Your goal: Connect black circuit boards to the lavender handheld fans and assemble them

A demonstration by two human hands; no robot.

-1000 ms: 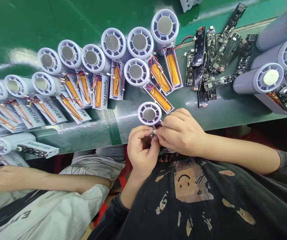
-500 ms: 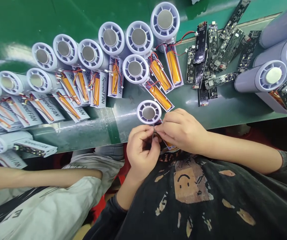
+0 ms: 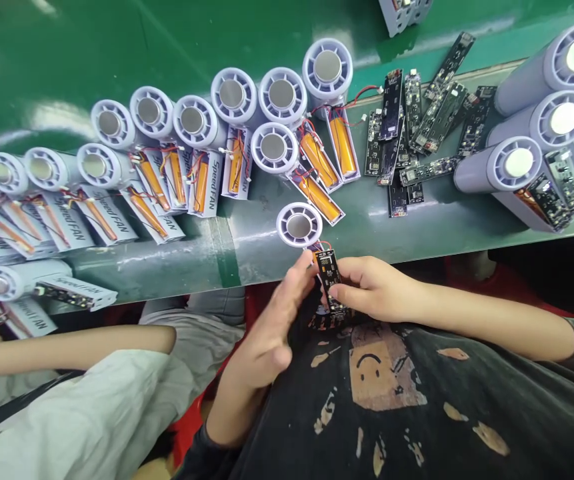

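Note:
A handheld fan (image 3: 299,225) with a pale lilac round head lies at the bench's near edge, its handle pointing toward me. My right hand (image 3: 379,287) grips a black circuit board (image 3: 330,277) over that handle, the thumb on the board's face. A red wire shows at the board's upper end. Beside the handle, my left hand (image 3: 271,320) has its fingers stretched out and the thumb apart, with nothing held in it. Its fingertips are close to the handle; whether they touch it I cannot tell. The board covers most of the handle's inside.
Several fans with orange batteries (image 3: 321,193) in open handles line the green bench (image 3: 261,250). Loose circuit boards (image 3: 437,120) lie piled right of centre. More fans (image 3: 499,167) stand at the right. At the left is another person's arm (image 3: 91,347).
My left hand has let go of the small part pinched near the fan head and opened, moving down-left. My right hand has shifted down and now holds the circuit board face up.

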